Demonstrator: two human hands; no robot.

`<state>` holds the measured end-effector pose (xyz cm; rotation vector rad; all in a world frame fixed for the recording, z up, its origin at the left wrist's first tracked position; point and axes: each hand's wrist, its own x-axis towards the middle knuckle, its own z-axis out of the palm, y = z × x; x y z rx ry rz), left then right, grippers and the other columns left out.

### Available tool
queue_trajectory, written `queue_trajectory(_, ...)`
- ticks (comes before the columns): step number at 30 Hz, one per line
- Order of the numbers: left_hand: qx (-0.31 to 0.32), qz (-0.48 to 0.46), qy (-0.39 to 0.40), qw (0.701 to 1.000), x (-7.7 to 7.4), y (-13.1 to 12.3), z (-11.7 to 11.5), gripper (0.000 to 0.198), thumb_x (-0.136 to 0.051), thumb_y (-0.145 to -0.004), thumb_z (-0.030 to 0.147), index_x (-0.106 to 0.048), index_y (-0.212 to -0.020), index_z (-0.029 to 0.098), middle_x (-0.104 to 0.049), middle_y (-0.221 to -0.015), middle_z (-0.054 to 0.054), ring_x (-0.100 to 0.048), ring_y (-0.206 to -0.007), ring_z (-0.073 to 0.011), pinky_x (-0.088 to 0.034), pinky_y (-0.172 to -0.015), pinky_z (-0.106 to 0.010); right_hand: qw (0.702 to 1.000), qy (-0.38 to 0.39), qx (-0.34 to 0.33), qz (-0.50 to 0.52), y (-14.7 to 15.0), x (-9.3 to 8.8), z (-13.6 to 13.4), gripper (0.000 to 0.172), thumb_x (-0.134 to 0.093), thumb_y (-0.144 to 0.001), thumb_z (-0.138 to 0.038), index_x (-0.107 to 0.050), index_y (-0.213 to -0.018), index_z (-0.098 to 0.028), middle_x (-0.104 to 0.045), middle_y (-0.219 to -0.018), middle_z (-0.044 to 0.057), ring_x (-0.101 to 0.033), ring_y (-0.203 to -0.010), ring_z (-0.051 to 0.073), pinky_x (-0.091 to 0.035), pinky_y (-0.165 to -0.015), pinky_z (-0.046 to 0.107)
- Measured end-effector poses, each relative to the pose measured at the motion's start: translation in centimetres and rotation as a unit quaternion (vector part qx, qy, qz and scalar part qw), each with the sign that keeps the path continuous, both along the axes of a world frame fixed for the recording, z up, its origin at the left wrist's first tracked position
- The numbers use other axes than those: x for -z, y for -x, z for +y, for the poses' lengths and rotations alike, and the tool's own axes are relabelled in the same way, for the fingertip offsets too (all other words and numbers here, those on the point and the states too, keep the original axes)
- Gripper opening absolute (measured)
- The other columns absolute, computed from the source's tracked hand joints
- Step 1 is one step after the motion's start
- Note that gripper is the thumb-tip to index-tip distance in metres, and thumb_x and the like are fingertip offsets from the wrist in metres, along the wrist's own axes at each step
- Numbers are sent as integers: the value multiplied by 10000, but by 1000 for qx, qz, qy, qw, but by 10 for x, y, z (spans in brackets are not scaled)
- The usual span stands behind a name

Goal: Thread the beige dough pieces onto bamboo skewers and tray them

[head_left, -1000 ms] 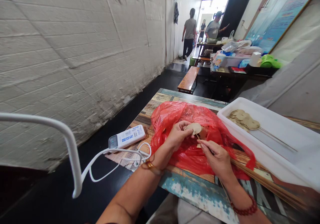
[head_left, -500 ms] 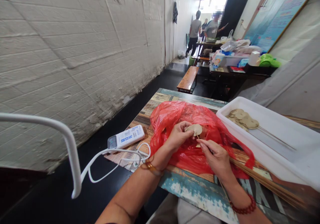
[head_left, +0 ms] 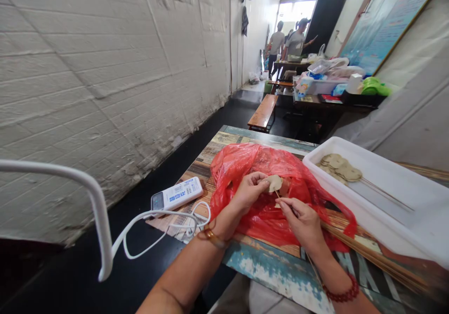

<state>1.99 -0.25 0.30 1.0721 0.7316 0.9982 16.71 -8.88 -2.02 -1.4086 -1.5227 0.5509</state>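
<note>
My left hand [head_left: 250, 190] pinches a thin, round, beige slice [head_left: 274, 183] by its left edge, above the open red plastic bag [head_left: 231, 164]. A thin wooden skewer [head_left: 277, 194] is closed between the fingertips of my right hand [head_left: 300, 217]; its upper end meets the slice's lower edge, and its long end runs back under my right wrist. Whether the tip has gone into the slice I cannot tell. To the right, a white plastic tub [head_left: 382, 192] holds several skewered beige slices [head_left: 338, 167]. A bundle of skewers [head_left: 375, 253] lies beside it on the table.
A white power bank [head_left: 177, 193] with a looped white cable [head_left: 131, 244] lies at the left table edge [head_left: 210, 155]. Beyond stand a wooden bench [head_left: 264, 110] and a cluttered table [head_left: 315, 100]. People [head_left: 296, 43] are at the far end. A rough white wall [head_left: 122, 71] runs along the left.
The slice has tilted slightly between my fingers while the skewer stays at its lower edge. In the background, a walking person has moved slightly. Both hands remain almost in place.
</note>
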Motion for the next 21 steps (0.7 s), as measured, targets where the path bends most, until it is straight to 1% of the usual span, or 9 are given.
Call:
queue_trajectory(5,-27,61,-52,996,-1,-2,-1,146,-647,-680,259,-613,-731,127,-606,-656,-7,-508,-575,-90,-383,-569,-200,1000,-1,3,-8,0,2,0,268,-513,-875,-371,-721,-904,-203,-733,-856,67,-673,-772,215,-531,-696,320)
queue_trajectory(9,-34,101,-82,991,0,-3,-1,126,-617,-694,250,-617,-735,130,-596,-648,-4,-493,-568,-92,-361,-551,-201,1000,3,3,-9,0,1,1,263,-510,-878,-368,-715,-900,-206,-731,-857,66,-671,-775,214,-528,-696,321)
queue_trajectory(15,-6,76,-58,995,1,0,1,137,-635,-677,255,-613,-733,132,-590,-662,0,-486,-582,-88,-359,-559,-195,1000,-8,-1,-9,0,2,1,265,-507,-881,-370,-712,-893,-202,-726,-843,59,-668,-770,207,-522,-703,309)
queue_trajectory(21,15,62,-49,997,-1,1,1,172,-654,-678,277,-608,-760,133,-588,-670,2,-488,-584,-86,-367,-568,-195,1000,-2,2,-6,1,1,0,258,-512,-881,-368,-705,-867,-197,-726,-846,56,-670,-779,202,-517,-709,300)
